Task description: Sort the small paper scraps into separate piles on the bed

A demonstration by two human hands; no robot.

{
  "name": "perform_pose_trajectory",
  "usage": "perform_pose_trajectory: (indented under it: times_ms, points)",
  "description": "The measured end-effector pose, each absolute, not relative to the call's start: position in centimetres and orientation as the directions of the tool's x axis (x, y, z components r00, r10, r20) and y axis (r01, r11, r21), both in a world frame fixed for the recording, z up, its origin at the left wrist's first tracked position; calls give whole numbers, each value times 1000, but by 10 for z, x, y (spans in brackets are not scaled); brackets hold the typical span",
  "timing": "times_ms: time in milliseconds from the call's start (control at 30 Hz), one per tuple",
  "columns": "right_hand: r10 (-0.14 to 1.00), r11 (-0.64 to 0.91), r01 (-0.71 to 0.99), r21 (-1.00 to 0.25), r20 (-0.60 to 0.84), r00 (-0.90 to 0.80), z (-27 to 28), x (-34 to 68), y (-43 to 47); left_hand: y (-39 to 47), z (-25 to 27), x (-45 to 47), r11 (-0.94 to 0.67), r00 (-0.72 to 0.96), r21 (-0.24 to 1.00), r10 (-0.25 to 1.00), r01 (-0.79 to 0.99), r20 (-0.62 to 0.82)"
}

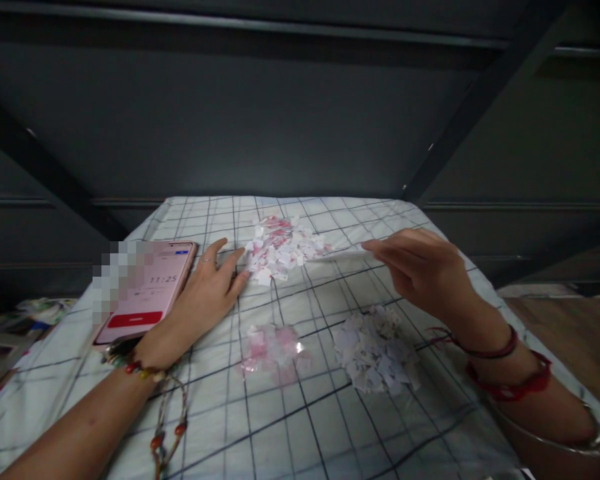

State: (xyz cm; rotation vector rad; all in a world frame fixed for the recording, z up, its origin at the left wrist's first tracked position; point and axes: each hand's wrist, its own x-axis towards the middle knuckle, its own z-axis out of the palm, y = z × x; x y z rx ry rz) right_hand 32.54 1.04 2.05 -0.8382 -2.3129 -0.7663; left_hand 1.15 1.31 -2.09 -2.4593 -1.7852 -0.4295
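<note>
The paper scraps (pixel 284 248) lie in a mixed pink and white heap on the checked cloth (pixel 280 427), far from you and between your two hands. Your left hand (pixel 207 293) rests flat with fingers spread, its fingertips touching the heap's near-left edge. Your right hand (pixel 420 270) is raised just right of the heap, its fingers pinched on a thin white strip (pixel 343 253). Nearer you lie a pink pile (pixel 275 350) and a white pile (pixel 375 347). A phone (pixel 147 293) sits beside your left hand.
</note>
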Motion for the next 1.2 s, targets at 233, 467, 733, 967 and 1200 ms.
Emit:
perform_pose_trajectory:
  times_ms: [233, 467, 733, 967, 1200]
  points:
    - [244, 749, 586, 309, 694, -678, 23, 304, -1, 14, -23, 11, -336, 298, 92, 910, 937, 288]
    - [253, 760, 551, 346, 622, -741, 22, 289, -4, 15, -24, 12, -335, 301, 78, 909, 939, 288]
    - [236, 769, 556, 315, 668, -705, 28, 292, -8, 13, -21, 13, -327, 290, 97, 916, 940, 276]
    - [263, 774, 550, 315, 629, -731, 29, 288, -8, 12, -20, 14, -328, 283, 128, 918, 936, 277]
    - [225, 768, 550, 329, 664, -713, 35, 297, -10, 13, -21, 13, -338, 280, 176, 916, 924, 289]
